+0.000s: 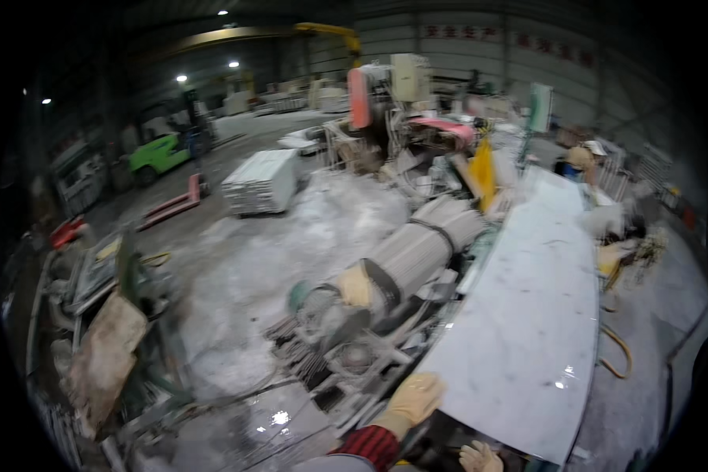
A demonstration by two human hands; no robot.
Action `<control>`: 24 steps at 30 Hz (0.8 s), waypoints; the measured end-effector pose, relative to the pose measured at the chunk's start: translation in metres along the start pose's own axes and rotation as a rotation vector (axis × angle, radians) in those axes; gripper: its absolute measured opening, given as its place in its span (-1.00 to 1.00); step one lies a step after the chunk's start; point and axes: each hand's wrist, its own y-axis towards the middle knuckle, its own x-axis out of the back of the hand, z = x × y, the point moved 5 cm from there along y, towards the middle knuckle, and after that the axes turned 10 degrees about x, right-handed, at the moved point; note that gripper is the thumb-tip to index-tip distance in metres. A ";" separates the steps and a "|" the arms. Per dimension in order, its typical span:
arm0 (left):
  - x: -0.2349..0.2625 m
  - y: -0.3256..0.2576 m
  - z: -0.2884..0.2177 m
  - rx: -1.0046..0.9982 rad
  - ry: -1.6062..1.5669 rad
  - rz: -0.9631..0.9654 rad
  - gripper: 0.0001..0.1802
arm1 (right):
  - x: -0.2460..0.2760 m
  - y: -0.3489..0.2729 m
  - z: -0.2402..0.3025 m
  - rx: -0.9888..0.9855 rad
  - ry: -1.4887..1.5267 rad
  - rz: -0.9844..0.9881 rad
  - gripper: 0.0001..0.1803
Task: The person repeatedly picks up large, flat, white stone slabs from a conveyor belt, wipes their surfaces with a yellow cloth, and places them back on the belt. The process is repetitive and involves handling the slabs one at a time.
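A long, pale, flat slab (519,315) stretches from near me toward the far right, its surface marked by a few dark specks and glare. My left hand (414,400), in a cream work glove under a red-and-black checked cuff, is at the slab's near left corner. Motion blur hides whether it grips or only touches the edge. At the bottom edge of the picture, just below the slab's near end, is my right hand (480,457) in a similar glove. Its fingers look somewhat apart, with nothing visible in them; the rest is cut off.
Left of the slab lies a strapped grey roller-like bundle (417,252) amid scrap. A stack of pale slabs (261,182) stands on the dusty floor. Farther left are a green forklift (161,157) and a brown stone piece (106,358). A person (580,163) is beyond the slab's right side.
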 end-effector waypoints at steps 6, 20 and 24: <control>0.001 0.013 -0.018 -0.066 0.003 0.009 -0.49 | -0.113 -0.054 0.036 0.057 -0.835 0.375 -0.50; 0.003 0.016 -0.016 -0.104 -0.015 0.191 -0.44 | -0.358 -0.070 0.150 0.352 -0.893 0.624 -0.41; 0.005 0.015 -0.024 -0.111 0.149 0.117 -0.50 | -0.155 -0.109 0.083 -0.188 -0.554 0.034 -0.31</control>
